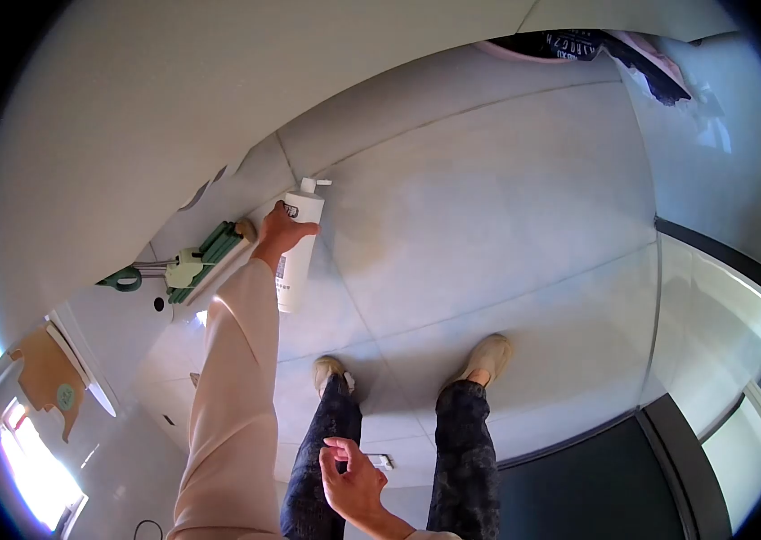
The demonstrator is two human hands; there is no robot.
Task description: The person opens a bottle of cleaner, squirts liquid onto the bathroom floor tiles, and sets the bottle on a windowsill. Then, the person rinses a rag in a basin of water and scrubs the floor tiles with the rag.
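One white pump bottle [301, 252] is in the left hand [286, 234], whose fingers and thumb close around its upper body, below the pump head [309, 185]. The right hand [353, 481] is loosely curled above the leg, with nothing visible in it. A firm, even grip on the body suits this hold: smooth sides could slip if wet, and the pump is best kept upright, with no pressure on its nozzle. Whether the base is supported cannot be told.

The bottle is opaque, so its fill level is hidden. Beside it stand several green-handled tools [219, 241]; their holder is unclear. Farther off, a pink-rimmed container [524, 58] has dark printed material [569, 42] inside its rim.
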